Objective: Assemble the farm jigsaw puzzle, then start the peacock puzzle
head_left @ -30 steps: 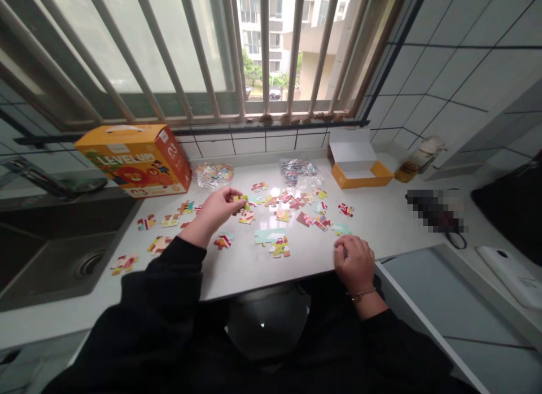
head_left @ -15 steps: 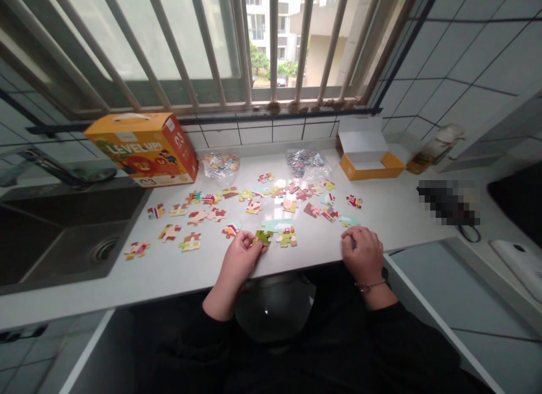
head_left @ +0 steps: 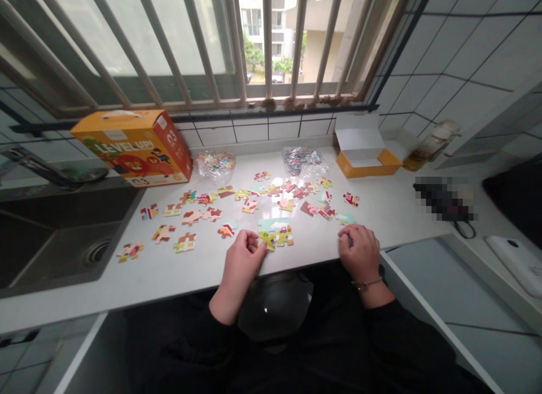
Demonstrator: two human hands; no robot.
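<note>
My left hand (head_left: 244,257) pinches a green and yellow puzzle piece (head_left: 266,240) and presses it against the left side of a small joined cluster of pieces (head_left: 277,231) near the front edge of the white counter (head_left: 178,270). Loosely curled, my right hand (head_left: 358,250) rests on the counter edge to the right of the cluster, and nothing shows in its fingers. Several loose colourful puzzle pieces (head_left: 199,214) lie scattered across the counter behind both hands.
An orange puzzle box (head_left: 133,147) stands at the back left beside a dark sink (head_left: 51,241). Two clear bags of pieces (head_left: 214,162) (head_left: 304,160) and an open orange and white box (head_left: 366,154) lie below the barred window. A bottle (head_left: 427,148) lies at the far right.
My left hand picked a piece from the far scatter, brought it to the front edge and now holds it against the joined cluster. My right hand has stayed on the counter edge.
</note>
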